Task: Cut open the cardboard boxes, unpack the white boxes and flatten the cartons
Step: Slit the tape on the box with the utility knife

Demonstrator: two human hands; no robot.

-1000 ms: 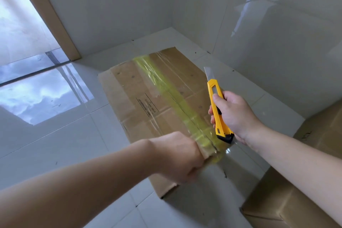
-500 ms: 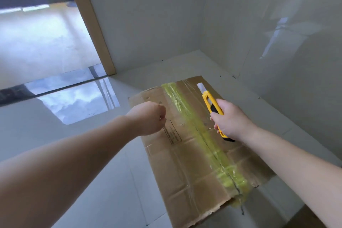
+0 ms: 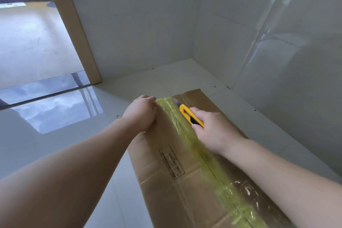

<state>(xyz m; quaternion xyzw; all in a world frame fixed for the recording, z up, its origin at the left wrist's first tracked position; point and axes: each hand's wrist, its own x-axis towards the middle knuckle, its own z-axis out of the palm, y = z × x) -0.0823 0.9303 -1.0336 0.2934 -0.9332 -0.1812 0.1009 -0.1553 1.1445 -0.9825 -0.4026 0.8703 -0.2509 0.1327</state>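
Head view: both hands have moved to the far end of the carton (image 3: 166,181) on the floor. The left hand (image 3: 142,113) now grips its far edge; the right hand (image 3: 212,131), clasping the knife (image 3: 190,115), sets the blade on the tape (image 3: 209,157), likely starting a cut.

- Left arm (image 3: 74,163) bare, reaching forward from the lower left corner, forearm running up and rightward; wrist about straight
- Left hand (image 3: 141,114) seen from the back, knuckles up; fingers curled over and gripping the far edge of the carton (image 3: 185,181), their tips hidden
- Right arm (image 3: 286,177) bare, coming in from the lower right, forearm angled up and leftward
- Right hand (image 3: 212,131) back upward, fingers wrapped round the yellow utility knife (image 3: 190,115); thumb laid along the handle's near side; the knife points away from the body
- The two hands lie near each other, not touching
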